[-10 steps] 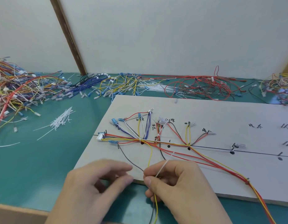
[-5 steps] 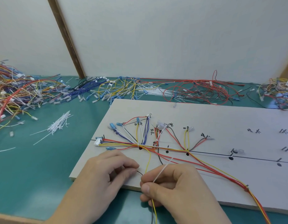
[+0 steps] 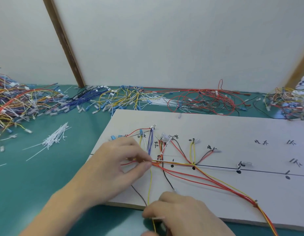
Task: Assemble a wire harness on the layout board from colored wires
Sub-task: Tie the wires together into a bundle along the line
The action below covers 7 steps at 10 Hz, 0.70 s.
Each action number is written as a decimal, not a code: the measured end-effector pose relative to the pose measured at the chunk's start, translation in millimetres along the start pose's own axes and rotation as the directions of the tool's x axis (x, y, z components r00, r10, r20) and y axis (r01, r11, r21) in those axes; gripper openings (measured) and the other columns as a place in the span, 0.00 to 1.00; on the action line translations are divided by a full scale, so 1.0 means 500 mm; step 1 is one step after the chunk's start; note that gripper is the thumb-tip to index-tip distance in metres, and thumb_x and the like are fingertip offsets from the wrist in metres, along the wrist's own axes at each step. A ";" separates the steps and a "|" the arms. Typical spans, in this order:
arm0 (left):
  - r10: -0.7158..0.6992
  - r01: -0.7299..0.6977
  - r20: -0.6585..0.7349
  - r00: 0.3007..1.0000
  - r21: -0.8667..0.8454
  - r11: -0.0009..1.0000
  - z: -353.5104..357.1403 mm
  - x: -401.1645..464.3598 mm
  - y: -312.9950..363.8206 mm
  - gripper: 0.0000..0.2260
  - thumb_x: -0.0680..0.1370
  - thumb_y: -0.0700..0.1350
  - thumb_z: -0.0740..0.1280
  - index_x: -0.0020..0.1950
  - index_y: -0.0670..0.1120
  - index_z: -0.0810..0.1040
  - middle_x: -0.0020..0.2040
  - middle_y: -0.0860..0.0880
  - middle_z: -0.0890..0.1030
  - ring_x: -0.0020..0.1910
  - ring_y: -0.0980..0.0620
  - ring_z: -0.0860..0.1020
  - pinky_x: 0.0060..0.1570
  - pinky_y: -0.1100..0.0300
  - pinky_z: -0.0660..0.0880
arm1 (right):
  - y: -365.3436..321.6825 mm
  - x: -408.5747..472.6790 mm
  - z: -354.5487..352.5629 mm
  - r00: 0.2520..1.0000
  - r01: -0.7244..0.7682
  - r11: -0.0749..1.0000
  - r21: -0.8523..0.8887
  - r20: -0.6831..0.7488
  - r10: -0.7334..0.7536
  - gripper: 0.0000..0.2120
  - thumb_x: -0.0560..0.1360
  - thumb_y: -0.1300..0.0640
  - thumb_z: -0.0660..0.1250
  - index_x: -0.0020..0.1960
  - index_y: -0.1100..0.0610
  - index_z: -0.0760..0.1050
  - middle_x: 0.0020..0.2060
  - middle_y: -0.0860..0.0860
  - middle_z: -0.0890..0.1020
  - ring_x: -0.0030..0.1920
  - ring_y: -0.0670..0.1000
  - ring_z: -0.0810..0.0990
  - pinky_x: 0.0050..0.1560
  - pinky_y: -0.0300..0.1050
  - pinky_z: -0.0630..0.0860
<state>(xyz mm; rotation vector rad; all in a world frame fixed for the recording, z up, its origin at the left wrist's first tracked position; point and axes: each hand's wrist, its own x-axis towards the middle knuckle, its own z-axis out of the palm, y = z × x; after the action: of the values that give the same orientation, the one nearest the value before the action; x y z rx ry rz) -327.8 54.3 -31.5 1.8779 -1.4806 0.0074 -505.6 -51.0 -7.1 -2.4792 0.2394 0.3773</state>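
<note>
Wires (image 3: 175, 165) of red, yellow, white and black run bundled along a black line drawn on the pale layout board (image 3: 216, 126), which lies at centre and right of the frame on a green table (image 3: 45, 176). The left hand (image 3: 117, 160), just left of centre, has its thumb and forefinger pinched on the bundle where several branches meet, the other fingers curled loosely above. From that pinch a yellow wire (image 3: 150, 188) drops straight down to the right hand (image 3: 178, 213) at the lower middle of the frame, over the board's near edge. That hand's fingers are curled around the yellow wire, and a short white cable tie (image 3: 158, 218) shows at the fingertips. A dark wire (image 3: 139, 193) slants to the same hand.

Branches fan upward from the bundle to small connectors beside handwritten marks. A long red and yellow strand trails off toward the lower right corner.

A loose heap of white ties (image 3: 55, 138) lies at the left on the table. Tangled piles of coloured wire (image 3: 113, 99) stretch along the far edge below a white wall.
</note>
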 end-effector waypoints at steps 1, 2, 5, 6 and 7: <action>0.095 -0.097 0.107 0.990 0.007 0.995 0.004 0.075 -0.008 0.03 0.77 0.44 0.75 0.47 0.53 0.86 0.39 0.58 0.80 0.41 0.55 0.78 0.43 0.62 0.74 | -0.002 -0.011 0.017 0.975 0.017 0.988 -0.157 0.223 0.018 0.08 0.86 0.43 0.53 0.61 0.42 0.67 0.41 0.42 0.68 0.59 0.46 0.71 0.42 0.35 0.64; 0.192 -0.204 0.154 0.969 0.068 0.977 0.024 0.130 -0.008 0.02 0.78 0.46 0.74 0.46 0.52 0.86 0.35 0.58 0.79 0.35 0.59 0.74 0.39 0.58 0.74 | -0.016 0.006 0.028 0.971 -0.031 0.992 -0.124 0.231 0.060 0.10 0.83 0.59 0.61 0.53 0.45 0.63 0.38 0.46 0.63 0.55 0.48 0.69 0.45 0.45 0.63; 0.147 -0.179 -0.304 0.941 -0.080 0.981 0.058 0.116 -0.036 0.06 0.77 0.47 0.71 0.40 0.50 0.82 0.29 0.54 0.74 0.29 0.56 0.72 0.32 0.64 0.66 | 0.023 0.016 -0.156 0.979 0.200 0.958 -0.206 0.087 -0.186 0.14 0.82 0.52 0.63 0.65 0.41 0.76 0.53 0.42 0.84 0.47 0.38 0.79 0.54 0.40 0.76; 0.055 -0.091 -0.353 0.934 -0.085 0.992 0.058 0.123 -0.038 0.07 0.76 0.46 0.72 0.38 0.48 0.82 0.27 0.54 0.70 0.28 0.56 0.68 0.32 0.63 0.64 | 0.066 0.055 -0.253 0.981 0.180 0.982 0.049 -0.085 -0.176 0.07 0.80 0.56 0.68 0.53 0.48 0.84 0.41 0.45 0.86 0.36 0.41 0.83 0.44 0.40 0.82; -0.086 0.008 -0.416 0.905 -0.186 0.982 0.053 0.129 -0.042 0.08 0.75 0.45 0.73 0.36 0.47 0.81 0.26 0.55 0.62 0.27 0.56 0.62 0.31 0.66 0.59 | 0.109 0.168 -0.327 0.946 0.085 0.983 0.164 -0.324 -0.028 0.08 0.79 0.61 0.67 0.49 0.53 0.84 0.38 0.51 0.87 0.35 0.48 0.85 0.38 0.43 0.83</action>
<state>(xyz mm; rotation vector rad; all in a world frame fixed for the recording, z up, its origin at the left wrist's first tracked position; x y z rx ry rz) -299.6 -12.8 -34.7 1.6361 -1.0976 0.2368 -405.9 -199.3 62.1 -2.3543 0.3180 -0.0733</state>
